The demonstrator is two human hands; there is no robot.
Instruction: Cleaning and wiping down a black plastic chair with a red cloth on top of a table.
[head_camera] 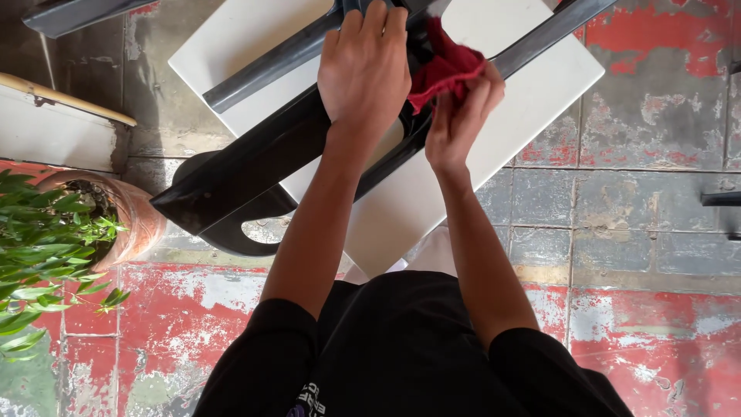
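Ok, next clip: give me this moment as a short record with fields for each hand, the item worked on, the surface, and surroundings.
Left hand: left hand pressed palm down on the black panel, steadying it
Right hand: right hand gripping a red cloth against the panel
Item: long glossy black panel lying slantwise, one end past the table edge
Surface: white table, square top
Surroundings: potted plant at left; worn tiled floor with peeling red paint
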